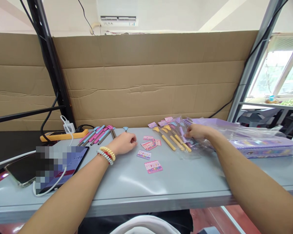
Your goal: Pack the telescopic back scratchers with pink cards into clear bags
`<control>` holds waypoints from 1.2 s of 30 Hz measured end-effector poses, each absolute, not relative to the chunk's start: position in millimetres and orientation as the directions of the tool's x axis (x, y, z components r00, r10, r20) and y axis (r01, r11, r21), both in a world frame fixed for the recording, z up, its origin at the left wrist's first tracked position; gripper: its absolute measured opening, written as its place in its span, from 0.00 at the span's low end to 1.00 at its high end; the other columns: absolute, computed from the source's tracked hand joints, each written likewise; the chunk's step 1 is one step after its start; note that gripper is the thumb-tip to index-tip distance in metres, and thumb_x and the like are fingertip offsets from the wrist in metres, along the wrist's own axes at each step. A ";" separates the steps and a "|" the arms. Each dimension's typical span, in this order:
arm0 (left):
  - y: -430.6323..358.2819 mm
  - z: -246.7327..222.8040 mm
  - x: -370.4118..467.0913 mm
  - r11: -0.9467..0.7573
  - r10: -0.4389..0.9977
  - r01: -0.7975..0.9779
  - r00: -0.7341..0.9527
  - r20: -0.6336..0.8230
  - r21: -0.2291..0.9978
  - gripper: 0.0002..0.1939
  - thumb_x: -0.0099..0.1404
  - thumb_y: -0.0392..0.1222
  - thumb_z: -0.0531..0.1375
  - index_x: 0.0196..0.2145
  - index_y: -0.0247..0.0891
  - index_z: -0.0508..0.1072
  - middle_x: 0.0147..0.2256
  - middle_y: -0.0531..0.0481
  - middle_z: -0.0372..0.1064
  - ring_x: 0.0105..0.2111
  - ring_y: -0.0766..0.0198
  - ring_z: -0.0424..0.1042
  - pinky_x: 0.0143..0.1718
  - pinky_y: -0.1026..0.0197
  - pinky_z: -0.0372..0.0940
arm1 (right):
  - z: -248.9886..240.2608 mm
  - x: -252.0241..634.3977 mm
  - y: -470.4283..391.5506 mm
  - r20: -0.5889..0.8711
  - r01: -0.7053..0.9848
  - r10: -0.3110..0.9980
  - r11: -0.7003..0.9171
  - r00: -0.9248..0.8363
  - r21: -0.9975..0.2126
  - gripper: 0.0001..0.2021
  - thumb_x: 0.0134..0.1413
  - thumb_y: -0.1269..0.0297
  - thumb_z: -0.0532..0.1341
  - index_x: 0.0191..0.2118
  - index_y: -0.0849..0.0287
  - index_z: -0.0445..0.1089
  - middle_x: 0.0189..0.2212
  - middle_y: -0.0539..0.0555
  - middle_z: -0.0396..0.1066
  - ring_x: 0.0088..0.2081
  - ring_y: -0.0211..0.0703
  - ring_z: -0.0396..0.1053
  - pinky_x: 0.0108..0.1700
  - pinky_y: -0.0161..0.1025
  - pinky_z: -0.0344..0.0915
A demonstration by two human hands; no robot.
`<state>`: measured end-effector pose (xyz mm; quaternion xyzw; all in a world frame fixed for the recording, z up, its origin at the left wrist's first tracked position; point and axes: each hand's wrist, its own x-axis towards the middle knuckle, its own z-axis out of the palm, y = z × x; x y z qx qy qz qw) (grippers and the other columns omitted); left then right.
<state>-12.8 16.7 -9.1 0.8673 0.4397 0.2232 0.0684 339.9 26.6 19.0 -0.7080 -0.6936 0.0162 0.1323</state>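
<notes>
My left hand (pixel 124 143), with beaded bracelets at its wrist, rests low over the table with its fingers curled; whatever is inside them is hidden. Just behind it shows a blue hand-shaped tip (pixel 125 129). To its left lies a bunch of pink and blue sticks (pixel 97 135) with hand-shaped ends. My right hand (pixel 196 131) has its fingers closed at a clear plastic bag (pixel 191 144) beside a purple stick (pixel 181 130). Several yellow sticks with hand-shaped ends (pixel 171 143) lie near it. Small printed cards (pixel 153 166) are scattered between my hands.
A purple box (pixel 263 151) with clear plastic over it stands at right. A tablet (pixel 74 165), a phone (pixel 24 169), a white charging cable and a yellow power strip (pixel 76 135) occupy the left. A cardboard wall (pixel 146 81) closes the back between metal posts.
</notes>
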 end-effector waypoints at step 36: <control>36.8 -14.1 -17.8 -0.460 0.881 0.635 0.241 0.406 0.620 0.02 0.59 0.35 0.54 0.32 0.36 0.63 0.28 0.49 0.69 0.25 0.66 0.68 0.27 0.64 0.61 | -23.0 190.4 -13.6 0.233 0.825 0.846 0.525 -0.479 -0.210 0.21 0.45 0.43 0.59 0.28 0.59 0.63 0.26 0.52 0.67 0.25 0.38 0.60 0.25 0.34 0.49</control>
